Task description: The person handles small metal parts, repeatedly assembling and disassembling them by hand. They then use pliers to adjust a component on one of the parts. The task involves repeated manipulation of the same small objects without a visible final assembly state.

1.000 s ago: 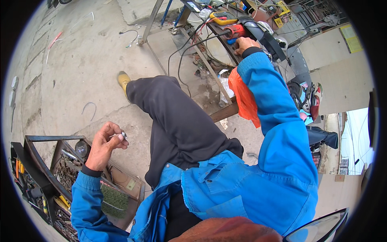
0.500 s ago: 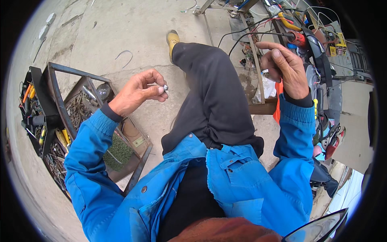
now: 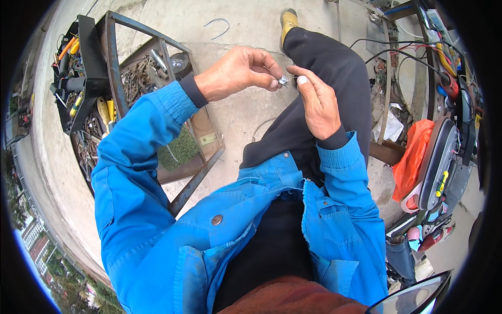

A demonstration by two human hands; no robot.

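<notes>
Between the thumb and fingertips of my left hand (image 3: 240, 72) is a small shiny metal part (image 3: 284, 81), too small to tell its kind. My right hand (image 3: 319, 107) faces it from the right, a short gap away, above my dark trouser leg. The right thumb and forefinger are closed in a pinch. Something thin and dark shows at those fingertips, but I cannot make out what it is.
At the left, a metal-framed cart (image 3: 112, 57) carries metal scraps, tools and a green textured pad (image 3: 179, 150). A black tool holder (image 3: 94, 68) hangs beside it. To the right are an orange plastic bag (image 3: 413, 157), a grey rounded case (image 3: 442, 162) and cables (image 3: 400, 51).
My right hand has come down and left, close to the metal part, its fingers now pinched. My left hand still holds the part. The view has shifted, moving the cart rightward in it.
</notes>
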